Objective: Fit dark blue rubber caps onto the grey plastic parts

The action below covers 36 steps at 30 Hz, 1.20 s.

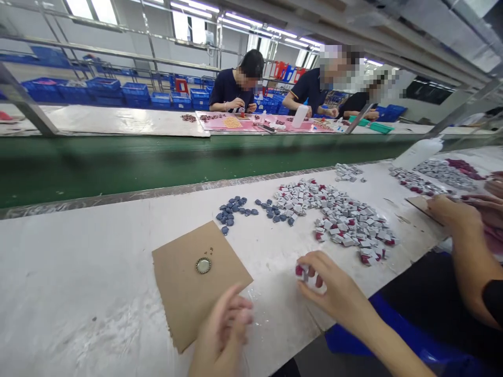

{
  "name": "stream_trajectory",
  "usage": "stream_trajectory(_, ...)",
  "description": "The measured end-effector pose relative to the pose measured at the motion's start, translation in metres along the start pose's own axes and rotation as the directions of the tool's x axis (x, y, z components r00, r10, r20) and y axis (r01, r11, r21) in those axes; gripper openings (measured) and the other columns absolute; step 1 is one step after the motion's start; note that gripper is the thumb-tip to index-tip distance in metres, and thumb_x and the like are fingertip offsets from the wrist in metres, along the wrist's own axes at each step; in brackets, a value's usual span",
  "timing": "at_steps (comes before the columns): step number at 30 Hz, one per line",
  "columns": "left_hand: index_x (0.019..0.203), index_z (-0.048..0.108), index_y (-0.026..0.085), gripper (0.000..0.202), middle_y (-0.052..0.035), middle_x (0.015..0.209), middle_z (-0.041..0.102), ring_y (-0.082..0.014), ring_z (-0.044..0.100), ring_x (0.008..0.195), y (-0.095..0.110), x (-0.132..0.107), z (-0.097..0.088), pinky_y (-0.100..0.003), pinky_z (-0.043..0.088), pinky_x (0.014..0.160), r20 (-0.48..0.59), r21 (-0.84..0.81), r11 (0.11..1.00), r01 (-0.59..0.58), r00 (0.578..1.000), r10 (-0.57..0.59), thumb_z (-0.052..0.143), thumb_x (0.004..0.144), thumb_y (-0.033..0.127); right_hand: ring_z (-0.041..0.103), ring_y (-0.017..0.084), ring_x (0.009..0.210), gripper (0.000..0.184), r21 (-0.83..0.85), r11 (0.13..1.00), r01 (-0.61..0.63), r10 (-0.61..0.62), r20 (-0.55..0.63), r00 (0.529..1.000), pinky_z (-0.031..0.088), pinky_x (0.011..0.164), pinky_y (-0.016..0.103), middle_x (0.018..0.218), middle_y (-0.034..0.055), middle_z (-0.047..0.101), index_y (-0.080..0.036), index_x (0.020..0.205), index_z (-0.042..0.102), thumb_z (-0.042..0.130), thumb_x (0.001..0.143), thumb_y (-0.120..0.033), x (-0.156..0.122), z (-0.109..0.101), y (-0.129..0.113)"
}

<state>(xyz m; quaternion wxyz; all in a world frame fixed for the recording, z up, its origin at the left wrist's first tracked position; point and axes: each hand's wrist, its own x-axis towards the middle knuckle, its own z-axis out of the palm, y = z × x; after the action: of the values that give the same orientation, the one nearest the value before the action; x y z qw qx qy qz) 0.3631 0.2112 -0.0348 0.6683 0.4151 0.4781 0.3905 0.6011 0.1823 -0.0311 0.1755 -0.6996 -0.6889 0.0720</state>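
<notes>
White tabletop [86, 267] below, the right grip [330, 283] pinches a reddish piece [300, 271] between its tips; left grip [225, 330] loose, empty.

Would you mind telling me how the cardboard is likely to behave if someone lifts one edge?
The cardboard looks thin and lies flat, so it should be light and fairly stiff. The cap seems to rest loose on it, so tilting would probably make it slide.

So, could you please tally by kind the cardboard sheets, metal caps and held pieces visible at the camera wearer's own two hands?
Cardboard sheet: 1
Metal cap: 1
Red-and-white piece in the right hand: 1
Total: 3
</notes>
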Motion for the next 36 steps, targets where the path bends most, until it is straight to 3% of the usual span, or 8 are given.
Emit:
stream_trajectory(4,0.087,0.071,0.019,0.034,-0.0061,0.076,0.071,-0.0159,0.060,0.066,-0.007,0.014,0.017,-0.020,0.045,0.049,0.188,-0.059,0.994,0.093,0.979,-0.081,0.068,0.066,0.045,0.058,0.016,0.074,0.026,0.126,0.918,0.375,-0.374,-0.031,0.927,0.050,0.058,0.025,0.091,0.0076,0.055,-0.019,0.104,0.049,0.040,0.081,-0.009,-0.001,0.016,-0.074)
stream_trajectory(8,0.082,0.073,0.020,0.030,-0.0041,0.070,0.073,-0.0153,0.065,0.066,-0.007,0.008,-0.017,-0.019,0.050,0.055,0.044,-0.239,0.957,0.164,0.987,-0.158,0.074,0.061,0.042,0.058,0.018,0.088,0.037,0.194,0.808,0.556,-0.563,-0.023,0.826,0.052,0.069,0.026,0.102,0.0102,0.058,-0.017,0.124,0.039,0.042,0.087,-0.016,0.021,0.026,-0.090)
stream_trajectory(13,0.073,0.074,0.023,0.036,-0.0022,0.076,0.074,-0.0168,0.068,0.074,-0.002,-0.013,-0.057,-0.014,0.053,0.051,-0.255,-0.569,0.803,0.175,0.891,-0.375,0.086,0.041,0.033,0.059,0.022,0.080,0.036,-0.057,0.968,0.243,-0.247,-0.107,0.963,0.049,0.054,0.029,0.099,0.0097,0.059,-0.020,0.120,0.046,0.046,0.088,-0.038,0.093,0.039,-0.051)
stream_trajectory(15,0.075,0.073,0.024,0.042,-0.0021,0.076,0.074,-0.0171,0.068,0.077,-0.001,-0.017,-0.064,-0.013,0.052,0.049,-0.314,-0.597,0.790,0.140,0.866,-0.390,0.087,0.037,0.030,0.059,0.021,0.076,0.035,-0.131,0.965,0.228,-0.237,-0.052,0.970,0.046,0.049,0.027,0.094,0.0083,0.060,-0.022,0.116,0.051,0.050,0.086,-0.038,0.120,0.048,-0.039)
stream_trajectory(19,0.079,0.073,0.025,0.041,-0.0014,0.076,0.075,-0.0164,0.068,0.076,0.000,-0.017,-0.070,-0.013,0.053,0.050,-0.365,-0.563,0.819,0.108,0.857,-0.364,0.086,0.040,0.030,0.060,0.018,0.075,0.027,-0.156,0.923,0.351,-0.342,0.083,0.936,0.047,0.053,0.025,0.088,0.0042,0.060,-0.024,0.109,0.057,0.053,0.085,-0.035,0.148,0.066,-0.038)
stream_trajectory(25,0.078,0.074,0.024,0.038,-0.0012,0.076,0.074,-0.0173,0.067,0.074,-0.001,-0.015,-0.069,-0.015,0.054,0.048,-0.380,-0.534,0.841,0.085,0.864,-0.329,0.085,0.043,0.035,0.058,0.021,0.078,0.023,-0.251,0.878,0.407,-0.394,0.103,0.913,0.042,0.048,0.025,0.089,0.0083,0.058,-0.018,0.105,0.058,0.046,0.087,-0.024,0.152,0.070,-0.051)
stream_trajectory(32,0.081,0.073,0.020,0.036,-0.0038,0.077,0.073,-0.0176,0.065,0.074,-0.002,-0.015,-0.070,-0.017,0.055,0.050,-0.385,-0.531,0.843,0.084,0.863,-0.328,0.083,0.049,0.033,0.055,0.021,0.084,0.024,-0.271,0.706,0.655,-0.580,0.309,0.753,0.041,0.050,0.024,0.096,0.0082,0.059,-0.019,0.103,0.059,0.043,0.086,-0.014,0.166,0.061,-0.053)
stream_trajectory(36,0.080,0.073,0.020,0.035,-0.0023,0.075,0.072,-0.0174,0.066,0.072,-0.003,-0.015,-0.070,-0.018,0.055,0.049,-0.385,-0.563,0.824,0.063,0.862,-0.329,0.083,0.049,0.031,0.056,0.022,0.086,0.025,-0.271,0.674,0.687,-0.604,0.334,0.724,0.046,0.056,0.028,0.094,0.0107,0.061,-0.016,0.096,0.060,0.036,0.088,-0.012,0.167,0.061,-0.048)
